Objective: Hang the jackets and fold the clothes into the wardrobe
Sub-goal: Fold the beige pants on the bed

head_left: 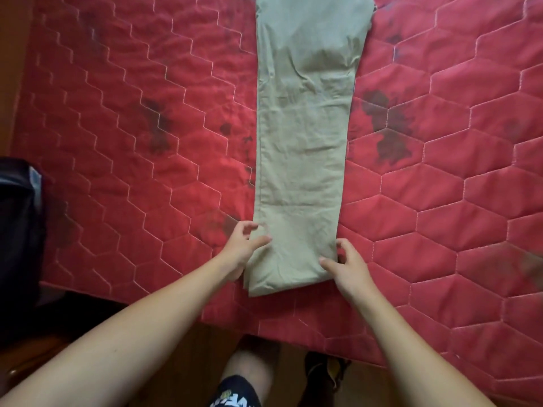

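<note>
**A:** Where is the garment lying?

**B:** The long khaki cloth trousers (305, 148) lie flat on the red quilted mattress with hexagon stitching (147, 113). They are doubled leg on leg and run straight away from the person. The hem end is near the mattress's near edge, and the wider waist end runs off the top of the view.

**A:** And the hands?

**B:** Both are at the hem end, one on each side. The left hand (244, 248) sits at the left edge, with its thumb laid on top of the cloth and its fingers curled just beside it. The right hand (349, 268) mirrors it at the right edge, thumb on the fabric and forefinger touching the edge. I cannot tell whether either hand has actually nipped the cloth between thumb and fingers, because the undersides are hidden.

**A:** How will it handle?

**B:** Soft, limp and light, I'd judge. The creases across the thigh suggest it holds no shape of its own. Lifted from one point, it would likely sag and the two legs would slide apart.

**A:** So where should it be taken hold of?

**B:** At both hem corners together, pinching through all the layers. That end can then be carried toward the waist for the next fold. The quilted cover looks grippy enough to keep the far end from dragging along.
</note>
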Motion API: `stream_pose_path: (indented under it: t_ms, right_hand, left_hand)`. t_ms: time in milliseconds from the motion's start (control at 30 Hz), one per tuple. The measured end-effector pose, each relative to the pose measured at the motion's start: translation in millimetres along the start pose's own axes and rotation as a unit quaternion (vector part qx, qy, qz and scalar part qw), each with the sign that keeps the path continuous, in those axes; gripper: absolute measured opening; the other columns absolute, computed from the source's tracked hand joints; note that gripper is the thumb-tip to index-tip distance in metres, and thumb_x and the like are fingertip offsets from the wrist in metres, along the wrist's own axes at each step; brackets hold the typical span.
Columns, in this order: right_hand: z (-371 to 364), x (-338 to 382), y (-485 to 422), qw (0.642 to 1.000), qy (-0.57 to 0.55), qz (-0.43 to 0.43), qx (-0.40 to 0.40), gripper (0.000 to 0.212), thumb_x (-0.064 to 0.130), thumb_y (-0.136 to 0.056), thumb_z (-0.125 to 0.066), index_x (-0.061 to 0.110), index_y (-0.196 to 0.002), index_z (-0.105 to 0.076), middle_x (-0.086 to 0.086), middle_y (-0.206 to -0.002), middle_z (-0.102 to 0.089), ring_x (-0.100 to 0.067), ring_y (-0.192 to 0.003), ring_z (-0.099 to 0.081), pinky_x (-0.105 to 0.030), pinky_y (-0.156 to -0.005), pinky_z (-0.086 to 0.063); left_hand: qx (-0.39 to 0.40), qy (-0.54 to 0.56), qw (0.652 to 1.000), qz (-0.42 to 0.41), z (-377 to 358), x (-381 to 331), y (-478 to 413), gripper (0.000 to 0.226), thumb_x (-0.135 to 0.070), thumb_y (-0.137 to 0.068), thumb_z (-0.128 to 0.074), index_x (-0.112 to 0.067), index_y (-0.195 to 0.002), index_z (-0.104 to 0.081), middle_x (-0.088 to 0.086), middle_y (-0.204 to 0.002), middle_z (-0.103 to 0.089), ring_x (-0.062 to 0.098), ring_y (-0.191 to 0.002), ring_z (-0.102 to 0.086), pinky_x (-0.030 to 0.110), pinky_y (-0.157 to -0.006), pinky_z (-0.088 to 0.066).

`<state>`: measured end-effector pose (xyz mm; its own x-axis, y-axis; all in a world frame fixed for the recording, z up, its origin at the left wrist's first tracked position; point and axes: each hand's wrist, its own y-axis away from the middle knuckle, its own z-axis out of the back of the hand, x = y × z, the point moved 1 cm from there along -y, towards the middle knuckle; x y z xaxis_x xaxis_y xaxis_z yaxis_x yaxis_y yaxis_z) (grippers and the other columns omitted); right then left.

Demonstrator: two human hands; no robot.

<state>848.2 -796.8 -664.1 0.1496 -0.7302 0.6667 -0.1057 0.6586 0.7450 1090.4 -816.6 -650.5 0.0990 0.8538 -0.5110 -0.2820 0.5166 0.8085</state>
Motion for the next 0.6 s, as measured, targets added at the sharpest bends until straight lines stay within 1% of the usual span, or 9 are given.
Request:
stream_pose_path:
  t_ms: [67,100,167,233,333,400,467,533,600]
  right_hand:
    - [0.5,2.1,6.8,0.999,-0.007,-0.001,0.032,0.029,-0.002,-0.088,-0.070,0.025,-0.100,-0.070,0.012,-0.097,-0.075,-0.012,-0.093,-0.069,-0.017,-0.078,-0.053]
    - [1.8,2.7,9.3,0.999,-0.016,-0.009,0.039,0.026,-0.002,-0.089,-0.070,0.022,-0.099,-0.072,0.013,-0.093,-0.074,-0.013,-0.091,-0.068,-0.014,-0.074,-0.053]
    - [7.0,2.7,16.2,0.998,-0.027,-0.024,0.048,0.020,0.001,-0.089,-0.070,0.020,-0.095,-0.076,0.009,-0.090,-0.076,-0.014,-0.087,-0.068,-0.020,-0.072,-0.054]
    - [11.1,5.1,24.9,0.998,-0.032,-0.028,0.057,0.015,0.006,-0.090,-0.071,0.018,-0.094,-0.078,0.002,-0.096,-0.079,-0.016,-0.089,-0.071,-0.030,-0.078,-0.056]
    - [12.8,5.6,34.0,0.998,-0.030,-0.001,0.048,0.009,0.010,-0.088,-0.074,0.017,-0.092,-0.079,0.002,-0.106,-0.075,-0.011,-0.095,-0.067,-0.024,-0.080,-0.053]
    - [10.7,7.8,35.5,0.998,-0.042,-0.005,0.041,0.006,0.021,-0.079,-0.081,0.021,-0.085,-0.079,0.003,-0.113,-0.071,-0.013,-0.102,-0.065,-0.030,-0.090,-0.050]
    - [7.1,7.7,34.3,0.992,-0.110,-0.034,0.060,0.019,0.025,-0.071,-0.079,0.015,-0.087,-0.079,-0.005,-0.105,-0.076,-0.021,-0.100,-0.067,-0.038,-0.091,-0.050]
    - [4.6,7.1,33.4,0.983,-0.152,-0.065,0.079,0.012,0.014,-0.081,-0.073,0.010,-0.091,-0.076,-0.009,-0.097,-0.076,-0.025,-0.094,-0.067,-0.037,-0.087,-0.048]
    - [3.2,4.1,33.0,0.982,-0.148,-0.076,0.085,0.008,0.007,-0.088,-0.068,0.009,-0.089,-0.076,-0.007,-0.092,-0.078,-0.023,-0.090,-0.069,-0.035,-0.087,-0.048]
  left_hand:
    - [0.030,-0.004,1.000,0.007,4.5,8.7,11.6,0.050,-0.006,-0.087,-0.076,-0.013,-0.128,-0.048,0.001,-0.106,-0.062,-0.007,-0.080,-0.068,0.011,-0.066,-0.050]
    - [0.044,-0.005,0.999,0.022,8.0,13.8,15.9,0.052,-0.009,-0.085,-0.079,-0.011,-0.128,-0.050,0.003,-0.110,-0.063,-0.004,-0.088,-0.068,0.013,-0.071,-0.050]
    - [0.081,-0.019,0.995,0.053,14.8,23.0,24.3,0.050,-0.019,-0.081,-0.083,-0.003,-0.123,-0.060,0.012,-0.118,-0.069,0.016,-0.107,-0.069,0.027,-0.085,-0.053]
    - [0.121,-0.008,0.989,0.083,19.2,33.8,33.3,0.040,-0.018,-0.085,-0.079,0.000,-0.119,-0.067,0.014,-0.117,-0.073,0.028,-0.108,-0.071,0.042,-0.088,-0.056]
    - [0.129,0.033,0.988,0.083,17.1,39.9,50.4,0.025,-0.014,-0.093,-0.070,-0.004,-0.116,-0.070,0.013,-0.111,-0.076,0.026,-0.096,-0.074,0.033,-0.070,-0.060]
    - [0.102,0.066,0.991,0.064,12.9,41.4,55.3,0.018,-0.013,-0.098,-0.062,-0.005,-0.113,-0.070,0.012,-0.104,-0.077,0.024,-0.087,-0.074,0.027,-0.063,-0.058]
    - [0.087,0.091,0.991,0.047,9.3,44.5,56.9,0.019,-0.015,-0.102,-0.056,-0.008,-0.116,-0.067,0.011,-0.106,-0.076,0.024,-0.093,-0.073,0.031,-0.073,-0.060]
    - [0.094,0.114,0.988,0.044,6.9,46.4,59.0,0.023,-0.019,-0.104,-0.053,-0.010,-0.122,-0.064,0.011,-0.114,-0.075,0.025,-0.102,-0.072,0.037,-0.087,-0.059]
    - [0.102,0.132,0.985,0.051,7.2,48.7,60.4,0.024,-0.021,-0.105,-0.051,-0.012,-0.125,-0.063,0.011,-0.118,-0.074,0.028,-0.108,-0.071,0.042,-0.095,-0.056]
